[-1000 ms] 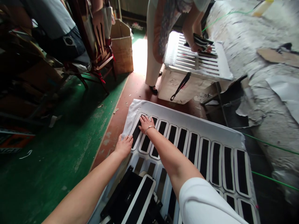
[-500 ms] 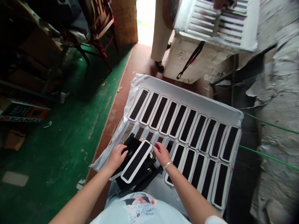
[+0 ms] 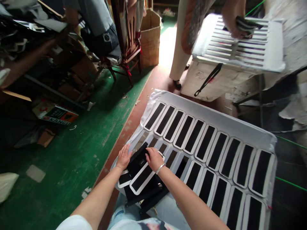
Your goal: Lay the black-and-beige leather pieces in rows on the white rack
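Observation:
My left hand (image 3: 124,157) rests at the left end of a black piece with a small label (image 3: 142,162), fingers stretched out and slightly apart. On that piece's upper right part, my right hand (image 3: 154,159) has its fingers curled and pressed together. Beneath my right wrist lies a white-bordered black strip panel (image 3: 142,179), tilted across a pile of black pieces (image 3: 150,191) with a metal zip pull. Another white-bordered panel (image 3: 124,179) peeks out under the labelled piece. The right fingertips are partly hidden.
Two rows of white-bordered black panels (image 3: 217,150) lie on the white-covered table (image 3: 216,113). Beyond it, another person's hand (image 3: 236,24) holds a dark bundle over a slatted white board (image 3: 275,48). A chair (image 3: 130,48) and a cardboard box (image 3: 150,41) stand farther back.
My right hand has moved left, from beside the strip panel onto the labelled black piece. My left hand has opened out flatter. The view has shifted, bringing a seated person into sight.

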{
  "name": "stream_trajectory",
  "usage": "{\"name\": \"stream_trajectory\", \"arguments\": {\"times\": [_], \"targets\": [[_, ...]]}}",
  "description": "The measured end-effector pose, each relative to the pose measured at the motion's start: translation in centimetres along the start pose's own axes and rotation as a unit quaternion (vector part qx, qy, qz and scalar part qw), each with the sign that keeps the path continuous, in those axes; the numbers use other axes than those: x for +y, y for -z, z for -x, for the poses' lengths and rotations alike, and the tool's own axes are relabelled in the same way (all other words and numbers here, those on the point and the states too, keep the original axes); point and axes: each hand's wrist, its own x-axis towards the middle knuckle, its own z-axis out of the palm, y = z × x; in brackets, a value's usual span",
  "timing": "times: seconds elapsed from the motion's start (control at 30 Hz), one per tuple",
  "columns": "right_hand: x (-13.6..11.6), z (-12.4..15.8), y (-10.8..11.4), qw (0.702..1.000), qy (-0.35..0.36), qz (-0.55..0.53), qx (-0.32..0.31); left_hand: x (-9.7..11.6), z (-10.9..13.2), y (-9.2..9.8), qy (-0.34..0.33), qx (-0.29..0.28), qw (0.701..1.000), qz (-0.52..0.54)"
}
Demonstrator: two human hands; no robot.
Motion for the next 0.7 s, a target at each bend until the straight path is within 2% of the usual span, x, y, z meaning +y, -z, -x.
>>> {"name": "stream_trajectory", "arguments": {"times": [0.07, 0.1, 0.23, 0.37, 0.5, 0.63, 0.7], "targets": [[-0.8, -3.2, -1.2, 0.998, 0.024, 0.051, -0.015, -0.2, -1.3, 0.2, 0.062, 0.049, 0.996, 0.041], [-1.1, -5.0, -1.8, 0.996, 0.04, 0.08, -0.022, -0.4, -2.0, 0.5, 0.082, 0.049, 0.994, 0.056], [-2.2, -12.4, -3.4, 0.969, 0.133, 0.193, -0.071, -2.4, -4.8, 1.9, 0.077, -0.038, 0.992, 0.093], [-3.4, -18.6, -4.0, 0.92, 0.173, 0.291, -0.199, -4.6, -5.9, 2.4, 0.095, -0.054, 0.987, 0.118], [-4.9, -22.2, -5.0, 0.873, 0.183, 0.308, -0.329, -6.8, -4.8, 3.0, 0.136, -0.082, 0.976, 0.146], [-5.8, -23.6, -6.1, 0.853, 0.202, 0.299, -0.376, -8.2, -1.9, 4.2, 0.133, -0.165, 0.962, 0.17], [-5.9, -24.0, -6.4, 0.848, 0.204, 0.303, -0.385, -8.4, -0.7, 4.7, 0.124, -0.173, 0.962, 0.172]]}}
